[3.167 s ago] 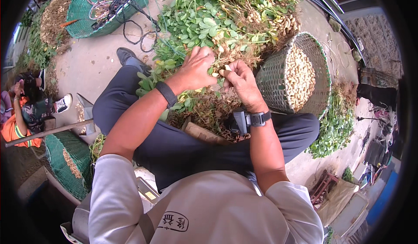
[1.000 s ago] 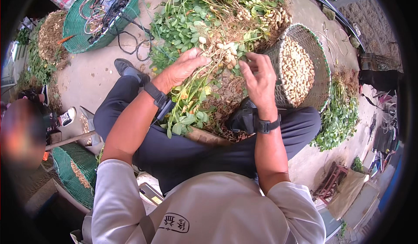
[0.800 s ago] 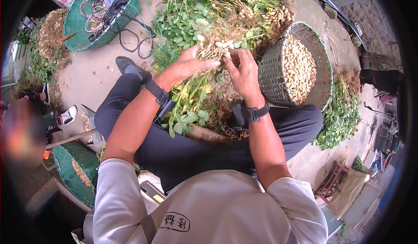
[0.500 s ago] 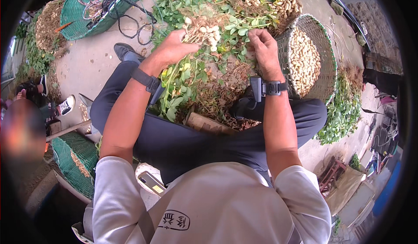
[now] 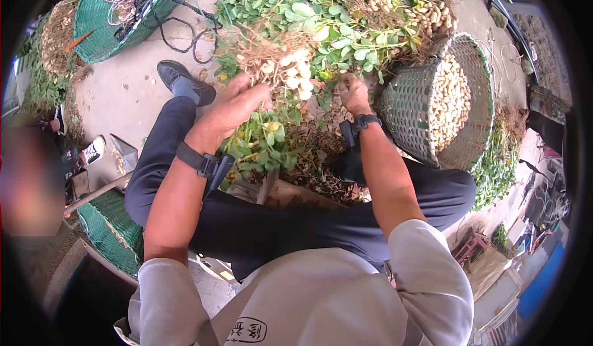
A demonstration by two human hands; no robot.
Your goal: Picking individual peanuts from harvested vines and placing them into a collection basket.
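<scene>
My left hand (image 5: 235,108) is closed round a peanut plant, its stems and leaves (image 5: 265,142) hanging below the fist. Above that hand its brown roots spread out, with a cluster of pale peanuts (image 5: 296,77) on their right side. My right hand (image 5: 354,94) is just right of the cluster, apart from it, with its fingers curled together. Whatever those fingers may hold is hidden. Close by on the right, a woven basket (image 5: 407,108) lies tipped, its open side showing many picked peanuts (image 5: 451,102).
A heap of leafy peanut plants (image 5: 346,25) covers the ground ahead. Between my legs are dry leaf litter and a wooden board (image 5: 299,196). A green basket (image 5: 102,34) with ropes stands far left; another green basket (image 5: 111,222) is near left, beside another person's shoe (image 5: 94,150).
My right hand has come down and inward, its fingers now curled tighter. The root cluster in my left hand has turned, showing more peanuts. The whole view has shifted slightly.
</scene>
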